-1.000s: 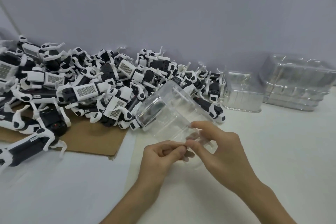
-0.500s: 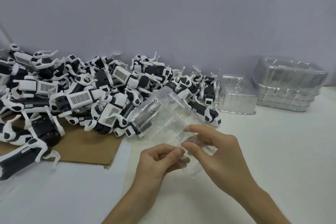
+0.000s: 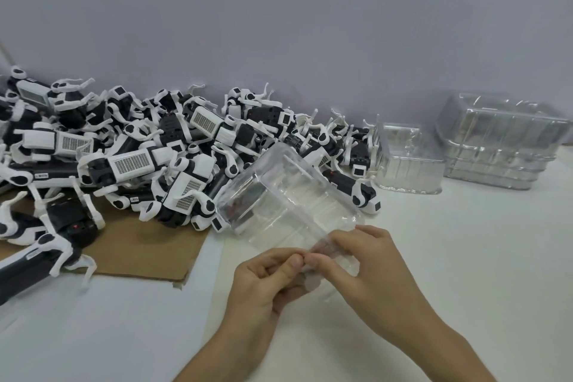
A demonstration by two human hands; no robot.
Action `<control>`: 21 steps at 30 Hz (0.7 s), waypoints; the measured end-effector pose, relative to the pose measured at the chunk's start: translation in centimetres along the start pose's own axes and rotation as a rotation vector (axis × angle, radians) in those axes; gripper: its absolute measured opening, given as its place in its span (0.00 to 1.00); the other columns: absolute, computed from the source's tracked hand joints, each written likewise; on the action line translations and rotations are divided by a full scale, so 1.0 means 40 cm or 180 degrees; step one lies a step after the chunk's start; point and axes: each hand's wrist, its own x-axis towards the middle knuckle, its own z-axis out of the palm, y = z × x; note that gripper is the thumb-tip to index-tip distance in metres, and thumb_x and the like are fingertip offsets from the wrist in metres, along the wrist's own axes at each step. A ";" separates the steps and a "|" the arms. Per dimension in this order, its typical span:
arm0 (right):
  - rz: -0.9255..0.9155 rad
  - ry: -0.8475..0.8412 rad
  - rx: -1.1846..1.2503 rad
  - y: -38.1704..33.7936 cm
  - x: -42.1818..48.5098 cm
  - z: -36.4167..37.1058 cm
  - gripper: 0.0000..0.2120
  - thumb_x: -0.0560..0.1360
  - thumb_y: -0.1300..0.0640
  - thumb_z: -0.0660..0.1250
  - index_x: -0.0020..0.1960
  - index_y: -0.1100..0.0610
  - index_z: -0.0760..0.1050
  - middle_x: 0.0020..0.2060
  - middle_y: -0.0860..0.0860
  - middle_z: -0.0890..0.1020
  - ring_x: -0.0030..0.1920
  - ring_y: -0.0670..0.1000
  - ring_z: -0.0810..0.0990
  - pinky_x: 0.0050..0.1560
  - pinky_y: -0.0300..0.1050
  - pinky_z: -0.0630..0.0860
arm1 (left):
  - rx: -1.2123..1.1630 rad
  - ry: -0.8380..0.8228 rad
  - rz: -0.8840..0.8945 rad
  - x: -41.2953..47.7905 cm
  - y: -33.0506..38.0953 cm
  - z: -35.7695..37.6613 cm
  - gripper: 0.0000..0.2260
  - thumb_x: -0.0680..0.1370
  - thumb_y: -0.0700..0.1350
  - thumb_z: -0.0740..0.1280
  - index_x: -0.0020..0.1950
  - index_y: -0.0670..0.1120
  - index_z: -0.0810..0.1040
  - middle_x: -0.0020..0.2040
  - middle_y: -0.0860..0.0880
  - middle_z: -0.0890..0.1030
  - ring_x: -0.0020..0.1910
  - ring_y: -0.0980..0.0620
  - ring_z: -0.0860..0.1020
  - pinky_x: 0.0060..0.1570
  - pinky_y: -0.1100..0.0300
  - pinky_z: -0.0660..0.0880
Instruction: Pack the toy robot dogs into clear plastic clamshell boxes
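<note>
I hold a clear plastic clamshell box [image 3: 288,198] tilted above the table, its far end pointing toward the toys. My left hand [image 3: 266,279] and my right hand [image 3: 362,267] both pinch its near edge, fingertips almost touching. A big heap of black-and-white toy robot dogs [image 3: 173,158] lies at the left and middle against the wall. One dog [image 3: 356,187] lies at the heap's right end, just behind the held box. I cannot tell whether the box holds anything.
A brown cardboard sheet [image 3: 139,245] lies under the front of the heap. A single clear clamshell box [image 3: 409,161] stands at the right of the heap, and a stack of clear boxes [image 3: 499,146] sits farther right by the wall. The table [image 3: 465,257] is white.
Both hands' fingertips have come closer together on the box's near edge. The box has shifted slightly lower in view as the camera tipped.
</note>
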 end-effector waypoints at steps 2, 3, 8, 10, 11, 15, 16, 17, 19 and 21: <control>0.0000 0.0109 0.0176 -0.006 0.000 0.000 0.09 0.73 0.40 0.71 0.40 0.44 0.83 0.39 0.30 0.83 0.45 0.37 0.81 0.64 0.49 0.68 | -0.0018 0.0083 0.0007 0.003 0.002 0.000 0.09 0.63 0.45 0.76 0.40 0.42 0.87 0.38 0.41 0.85 0.36 0.50 0.85 0.39 0.58 0.81; 0.0031 0.0157 0.0258 -0.009 0.000 -0.002 0.08 0.72 0.42 0.74 0.39 0.45 0.83 0.38 0.31 0.83 0.44 0.38 0.82 0.61 0.51 0.71 | 0.0006 0.0075 0.0021 0.004 0.006 0.000 0.09 0.63 0.45 0.76 0.40 0.42 0.87 0.39 0.40 0.85 0.38 0.48 0.85 0.39 0.57 0.82; 0.0098 0.0324 0.0419 -0.022 -0.002 -0.020 0.07 0.69 0.46 0.79 0.36 0.47 0.85 0.33 0.36 0.84 0.40 0.43 0.84 0.46 0.39 0.77 | 0.0171 -0.0113 0.0017 0.007 0.022 0.001 0.08 0.64 0.42 0.80 0.40 0.42 0.87 0.40 0.39 0.86 0.41 0.42 0.86 0.37 0.55 0.82; 0.0185 0.0266 0.0493 -0.026 -0.002 -0.022 0.07 0.68 0.48 0.80 0.35 0.49 0.85 0.33 0.39 0.84 0.39 0.43 0.85 0.44 0.35 0.76 | 0.0179 -0.0061 -0.0005 0.009 0.023 -0.002 0.09 0.63 0.44 0.79 0.39 0.42 0.87 0.37 0.39 0.84 0.40 0.41 0.86 0.36 0.55 0.81; 0.0232 0.0195 0.0514 -0.025 -0.002 -0.024 0.07 0.68 0.48 0.80 0.35 0.49 0.85 0.33 0.39 0.84 0.39 0.43 0.84 0.44 0.34 0.76 | 0.0176 -0.0046 -0.0018 0.010 0.021 -0.004 0.09 0.63 0.45 0.78 0.38 0.41 0.87 0.35 0.39 0.84 0.39 0.42 0.86 0.36 0.55 0.81; 0.0351 -0.0081 0.0496 -0.021 0.000 -0.035 0.07 0.66 0.46 0.80 0.36 0.46 0.84 0.36 0.39 0.84 0.44 0.44 0.81 0.46 0.33 0.73 | 0.0265 -0.0011 -0.0082 0.011 0.021 -0.006 0.21 0.56 0.54 0.85 0.35 0.40 0.84 0.31 0.42 0.82 0.30 0.47 0.83 0.32 0.56 0.80; 0.0303 -0.0087 0.0452 -0.022 0.000 -0.033 0.07 0.68 0.45 0.79 0.37 0.46 0.84 0.38 0.39 0.83 0.44 0.45 0.81 0.47 0.33 0.72 | 0.0274 0.0097 -0.0106 0.012 0.020 -0.007 0.29 0.52 0.56 0.86 0.38 0.36 0.82 0.31 0.42 0.81 0.28 0.47 0.82 0.31 0.56 0.79; 0.0213 -0.0093 0.0343 -0.024 -0.002 -0.029 0.07 0.70 0.44 0.77 0.39 0.46 0.84 0.39 0.39 0.83 0.45 0.45 0.80 0.49 0.34 0.70 | 0.0242 0.0213 -0.0111 0.014 0.020 -0.009 0.34 0.51 0.57 0.86 0.41 0.32 0.79 0.31 0.41 0.81 0.28 0.46 0.81 0.31 0.56 0.79; 0.0058 -0.0139 0.0078 -0.033 -0.008 -0.015 0.11 0.71 0.38 0.72 0.42 0.45 0.82 0.41 0.37 0.82 0.48 0.42 0.80 0.56 0.33 0.65 | 0.0137 0.0305 -0.0079 0.019 0.017 -0.013 0.34 0.53 0.54 0.84 0.42 0.31 0.75 0.31 0.40 0.80 0.28 0.47 0.80 0.31 0.57 0.78; 0.0032 -0.0106 -0.0021 -0.035 -0.012 -0.006 0.14 0.69 0.35 0.69 0.45 0.44 0.80 0.44 0.34 0.82 0.50 0.40 0.79 0.60 0.33 0.62 | 0.0018 0.0273 -0.0069 0.023 0.017 -0.015 0.25 0.56 0.52 0.82 0.37 0.37 0.74 0.30 0.41 0.79 0.28 0.48 0.80 0.30 0.57 0.78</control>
